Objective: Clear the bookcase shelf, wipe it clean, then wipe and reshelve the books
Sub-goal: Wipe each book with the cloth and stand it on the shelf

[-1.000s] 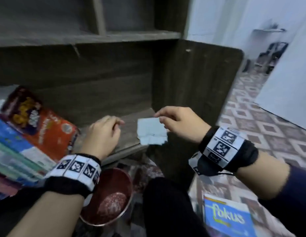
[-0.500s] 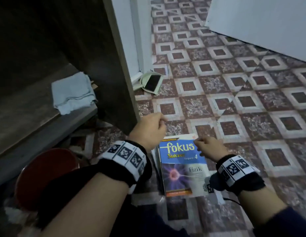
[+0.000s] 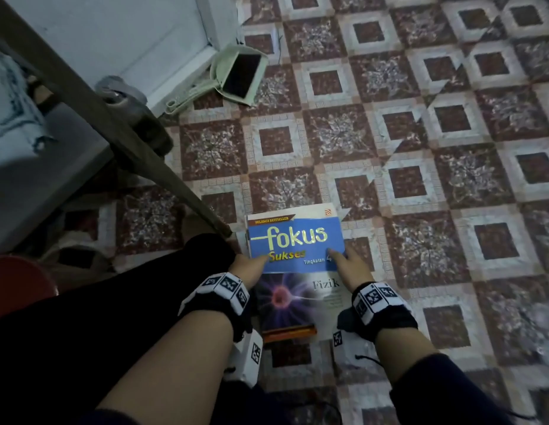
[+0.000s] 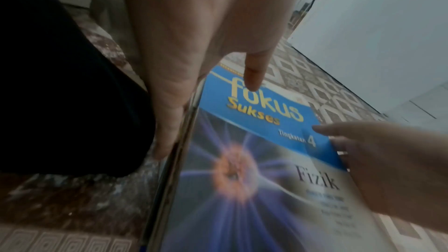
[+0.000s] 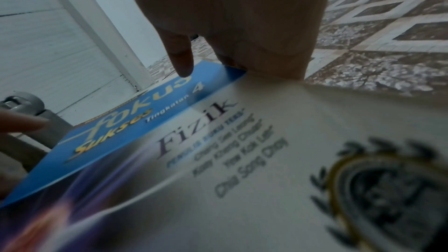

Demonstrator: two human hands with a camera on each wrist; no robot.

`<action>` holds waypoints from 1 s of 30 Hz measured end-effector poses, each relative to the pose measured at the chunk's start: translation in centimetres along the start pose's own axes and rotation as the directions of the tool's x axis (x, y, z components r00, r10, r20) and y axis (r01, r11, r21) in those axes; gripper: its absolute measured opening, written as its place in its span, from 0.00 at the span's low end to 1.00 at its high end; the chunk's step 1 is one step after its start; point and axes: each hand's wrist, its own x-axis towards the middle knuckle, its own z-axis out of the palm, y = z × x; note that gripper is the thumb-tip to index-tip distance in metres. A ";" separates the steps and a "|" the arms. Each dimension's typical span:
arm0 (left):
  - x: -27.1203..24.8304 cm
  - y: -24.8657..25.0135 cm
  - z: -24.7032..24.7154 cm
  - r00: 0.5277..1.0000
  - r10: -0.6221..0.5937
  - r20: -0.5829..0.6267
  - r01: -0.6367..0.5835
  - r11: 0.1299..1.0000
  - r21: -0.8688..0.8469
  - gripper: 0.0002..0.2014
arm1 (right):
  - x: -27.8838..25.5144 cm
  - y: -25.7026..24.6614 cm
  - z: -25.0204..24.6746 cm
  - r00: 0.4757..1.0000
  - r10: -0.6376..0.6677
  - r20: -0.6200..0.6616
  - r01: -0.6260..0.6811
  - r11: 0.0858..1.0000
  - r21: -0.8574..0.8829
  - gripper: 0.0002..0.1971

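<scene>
1. we see the fokus sukses fizik book [image 3: 294,265] lying face up on the patterned tile floor [image 3: 451,185], just beside the bookcase's side panel [image 3: 113,127].
2. our left hand [image 3: 248,266] sits at the book's left edge, thumb lying on the blue band of the cover and fingers down along the spine side; it grips the book by that edge.
3. our right hand [image 3: 353,268] is at the right edge, thumb on the cover near the "4" and the other fingers curled under the edge, so it grips the book too.
4. a pale cloth [image 3: 12,108] lies on the shelf at the far left.
5. a light green dustpan [image 3: 236,75] rests on the floor by the white wall, well apart from the book.
6. a red bowl [image 3: 18,283] shows at the left edge, near our dark-clothed knee.
</scene>
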 end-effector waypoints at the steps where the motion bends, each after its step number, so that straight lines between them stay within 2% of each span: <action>1: 0.4 -0.4 0.7 0.999 0.014 0.051 -0.011 0.998 -0.062 0.20 | 0.2 0.2 0.3 1.000 0.014 -0.006 -0.013 0.999 0.029 0.21; 3: 1.1 -1.1 1.6 0.996 0.054 0.077 -0.043 0.989 -0.139 0.17 | 0.3 0.2 0.8 0.999 0.029 -0.036 -0.027 0.999 0.043 0.20; 5: 1.6 -1.6 1.8 0.998 0.059 0.016 -0.057 0.991 -0.119 0.13 | 0.3 0.1 1.2 0.998 0.027 -0.060 -0.024 0.998 0.063 0.18; 9: 2.6 -2.6 1.6 0.993 0.090 -0.071 -0.088 0.995 0.037 0.18 | 0.2 -0.1 1.7 0.996 0.021 -0.087 -0.012 0.994 0.104 0.20; 11: 2.7 -2.9 1.8 0.990 0.119 -0.070 -0.115 0.991 0.064 0.19 | 0.1 -0.1 1.8 0.995 0.017 -0.102 -0.009 0.996 0.085 0.19; 13: 2.8 -3.1 2.3 0.986 0.157 -0.061 -0.155 0.988 0.027 0.21 | 0.0 0.1 1.6 0.993 0.004 -0.121 0.003 0.998 0.061 0.20; 17: 1.0 -2.6 3.5 0.965 0.222 -0.142 -0.225 0.974 -0.002 0.24 | -0.8 0.5 0.3 0.982 -0.021 -0.189 0.050 0.988 0.149 0.19; 20: -1.3 -1.4 3.7 0.940 0.300 -0.163 -0.311 0.949 -0.046 0.21 | -2.0 0.3 -1.2 0.973 -0.072 -0.220 0.124 0.964 0.236 0.15; 24: -4.7 1.4 2.5 0.862 0.457 -0.220 -0.477 0.878 -0.044 0.19 | -4.2 -0.9 -3.5 0.964 -0.149 -0.219 0.240 0.841 0.485 0.14; 26: -6.9 3.0 1.8 0.805 0.547 -0.229 -0.576 0.813 -0.083 0.19 | -5.5 -2.1 -5.1 0.960 -0.206 -0.191 0.279 0.779 0.561 0.18; 30: -12.4 6.3 0.3 0.651 0.730 -0.209 -0.759 0.637 -0.135 0.15 | -8.2 -4.8 -8.1 0.940 -0.336 -0.065 0.279 0.643 0.713 0.29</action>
